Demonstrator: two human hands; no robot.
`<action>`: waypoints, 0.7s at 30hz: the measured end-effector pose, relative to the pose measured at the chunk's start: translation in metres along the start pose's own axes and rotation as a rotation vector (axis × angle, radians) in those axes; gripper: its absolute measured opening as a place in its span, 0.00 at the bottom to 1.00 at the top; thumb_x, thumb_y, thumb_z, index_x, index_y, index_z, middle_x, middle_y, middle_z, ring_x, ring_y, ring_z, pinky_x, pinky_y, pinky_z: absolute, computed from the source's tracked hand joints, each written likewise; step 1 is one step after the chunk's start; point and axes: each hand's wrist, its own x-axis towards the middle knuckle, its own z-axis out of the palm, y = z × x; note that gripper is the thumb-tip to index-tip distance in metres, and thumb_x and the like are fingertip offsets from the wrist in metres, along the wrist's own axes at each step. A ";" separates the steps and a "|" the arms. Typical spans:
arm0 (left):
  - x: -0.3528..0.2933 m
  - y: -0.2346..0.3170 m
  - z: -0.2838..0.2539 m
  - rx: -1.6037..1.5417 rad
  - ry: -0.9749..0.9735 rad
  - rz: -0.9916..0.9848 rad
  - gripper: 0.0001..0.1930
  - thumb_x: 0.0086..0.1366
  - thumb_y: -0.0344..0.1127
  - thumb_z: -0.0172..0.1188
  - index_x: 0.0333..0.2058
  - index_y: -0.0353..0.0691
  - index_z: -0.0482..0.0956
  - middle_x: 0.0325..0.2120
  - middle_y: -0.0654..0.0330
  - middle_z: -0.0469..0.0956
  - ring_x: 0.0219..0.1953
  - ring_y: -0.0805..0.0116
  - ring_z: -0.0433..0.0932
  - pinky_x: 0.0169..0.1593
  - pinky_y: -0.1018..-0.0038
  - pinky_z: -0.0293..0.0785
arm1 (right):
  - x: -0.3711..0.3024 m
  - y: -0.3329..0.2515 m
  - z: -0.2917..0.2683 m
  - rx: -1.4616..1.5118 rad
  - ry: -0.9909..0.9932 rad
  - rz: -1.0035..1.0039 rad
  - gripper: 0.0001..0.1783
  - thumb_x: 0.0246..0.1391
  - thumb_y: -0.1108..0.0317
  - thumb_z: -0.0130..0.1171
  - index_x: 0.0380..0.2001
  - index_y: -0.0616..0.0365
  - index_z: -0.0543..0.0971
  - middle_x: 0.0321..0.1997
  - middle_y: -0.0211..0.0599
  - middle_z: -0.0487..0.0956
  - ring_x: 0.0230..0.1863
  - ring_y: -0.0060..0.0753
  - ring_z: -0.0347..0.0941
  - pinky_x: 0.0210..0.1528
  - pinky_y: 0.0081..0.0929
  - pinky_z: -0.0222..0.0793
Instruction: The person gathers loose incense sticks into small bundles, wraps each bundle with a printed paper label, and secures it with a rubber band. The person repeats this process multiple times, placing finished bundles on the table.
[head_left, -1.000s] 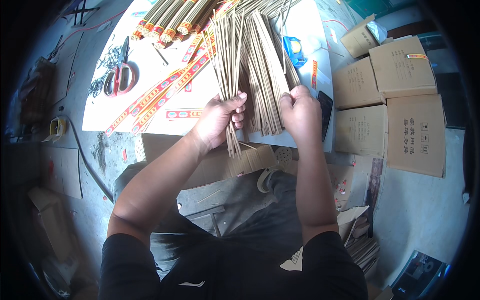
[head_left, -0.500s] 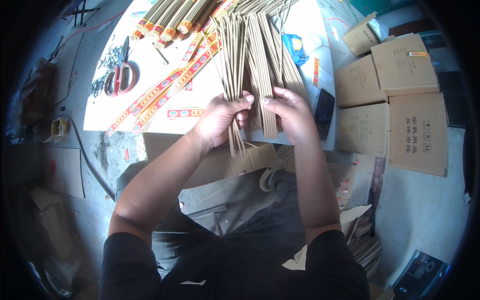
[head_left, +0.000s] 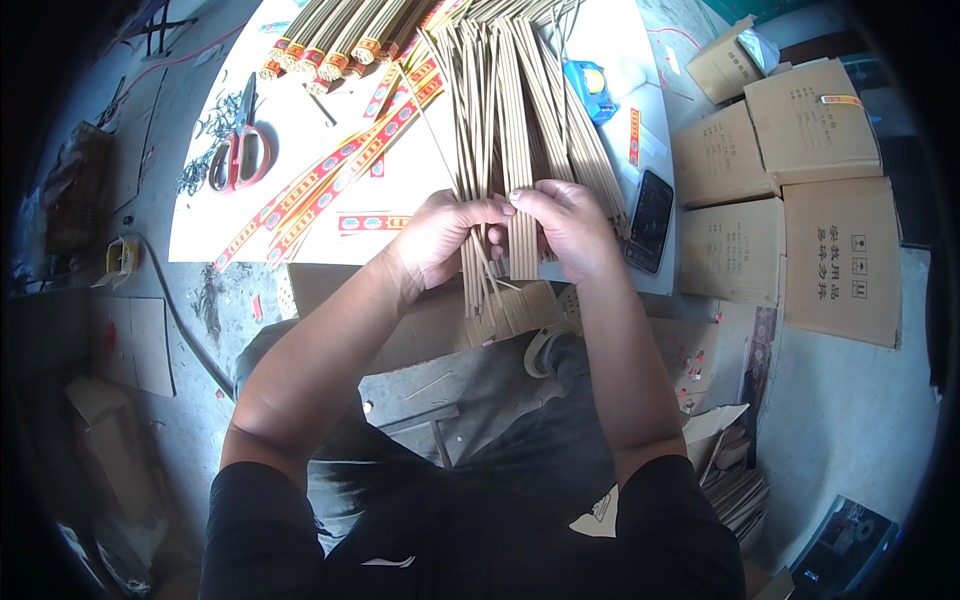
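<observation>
My left hand (head_left: 440, 238) is closed round a loose bunch of thin brown incense sticks (head_left: 470, 120), whose lower ends fan out below the fist. Beside it, my right hand (head_left: 578, 232) grips a flat, even row of incense sticks (head_left: 521, 238), with the thumb laid across the front. The two hands nearly touch at the thumbs, over the near edge of the white table (head_left: 330, 180). More loose incense sticks (head_left: 590, 160) lie just beyond my right hand. The fingers behind both bunches are partly hidden.
Banded incense bundles (head_left: 335, 40) lie at the far left of the table. Red-and-yellow printed paper strips (head_left: 330, 190), red-handled scissors (head_left: 240, 155), a blue tape dispenser (head_left: 592, 92) and a black phone (head_left: 650, 222) are also there. Cardboard boxes (head_left: 735, 245) stand at the right.
My right hand has shifted slightly left, bringing its thumb up to the left thumb. The row it holds looks narrower. The left hand still grips its bunch.
</observation>
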 end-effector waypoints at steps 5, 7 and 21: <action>0.004 -0.003 -0.010 -0.034 -0.014 -0.018 0.09 0.62 0.30 0.68 0.39 0.33 0.83 0.28 0.59 0.81 0.29 0.69 0.79 0.35 0.70 0.78 | 0.003 0.004 -0.003 0.055 -0.034 -0.027 0.10 0.63 0.64 0.62 0.35 0.61 0.82 0.31 0.33 0.83 0.29 0.20 0.78 0.33 0.22 0.74; 0.002 -0.002 -0.006 -0.033 -0.012 0.009 0.09 0.62 0.29 0.69 0.40 0.34 0.83 0.29 0.59 0.82 0.30 0.70 0.79 0.35 0.70 0.78 | 0.003 0.005 -0.003 0.040 -0.019 -0.032 0.10 0.63 0.64 0.63 0.35 0.60 0.82 0.31 0.32 0.83 0.28 0.20 0.77 0.32 0.21 0.74; -0.001 0.002 0.000 -0.011 -0.005 -0.039 0.10 0.61 0.32 0.69 0.40 0.36 0.83 0.29 0.62 0.81 0.31 0.71 0.79 0.36 0.68 0.79 | 0.001 0.004 -0.002 0.013 0.005 -0.047 0.09 0.64 0.64 0.64 0.35 0.59 0.82 0.29 0.29 0.81 0.23 0.18 0.74 0.24 0.22 0.70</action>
